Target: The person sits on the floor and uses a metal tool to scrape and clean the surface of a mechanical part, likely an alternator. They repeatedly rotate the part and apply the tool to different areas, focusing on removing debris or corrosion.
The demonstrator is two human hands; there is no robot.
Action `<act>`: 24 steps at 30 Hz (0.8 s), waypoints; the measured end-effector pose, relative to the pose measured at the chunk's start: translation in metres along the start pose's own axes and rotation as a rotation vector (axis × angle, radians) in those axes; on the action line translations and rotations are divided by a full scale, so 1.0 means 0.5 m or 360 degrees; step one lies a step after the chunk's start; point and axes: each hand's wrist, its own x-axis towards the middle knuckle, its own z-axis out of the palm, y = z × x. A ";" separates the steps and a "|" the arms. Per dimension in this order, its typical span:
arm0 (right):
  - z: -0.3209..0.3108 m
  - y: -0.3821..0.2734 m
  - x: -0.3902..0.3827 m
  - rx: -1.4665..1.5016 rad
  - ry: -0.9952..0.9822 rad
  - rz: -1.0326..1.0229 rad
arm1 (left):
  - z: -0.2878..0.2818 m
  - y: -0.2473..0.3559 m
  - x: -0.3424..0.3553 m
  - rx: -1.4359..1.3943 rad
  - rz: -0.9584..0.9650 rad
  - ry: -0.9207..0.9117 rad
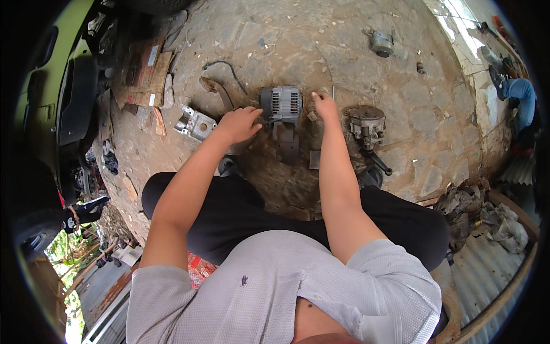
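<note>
fingers (252,113) beside slotted grey casing (283,102)

Soft daylight, glare upper right, bent edges

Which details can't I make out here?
Head view: whether the left hand touches the slotted metal unit; the angle obscures it.
Head view: anything inside the right hand; curled fingers would hide it.
Head view: the green vehicle's full shape, cut off by the rim.
</note>
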 end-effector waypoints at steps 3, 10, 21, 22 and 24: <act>0.038 -0.012 -0.014 -0.0054 -0.0243 0.0131 | 0.016 0.000 0.027 0.0031 0.0006 0.0127; 0.011 0.038 -0.017 0.0565 -0.0554 -0.0176 | 0.027 0.017 0.072 0.0154 -0.0044 0.0034; -0.006 -0.030 0.015 0.0085 -0.0790 0.0353 | 0.040 0.003 0.094 0.0305 0.0003 -0.0134; 0.001 -0.020 0.015 0.0129 -0.0705 0.0220 | 0.038 0.004 0.095 0.0294 -0.0019 -0.0170; 0.016 0.003 0.016 0.0215 -0.0536 -0.0049 | 0.034 0.003 0.091 0.0275 -0.0024 -0.0188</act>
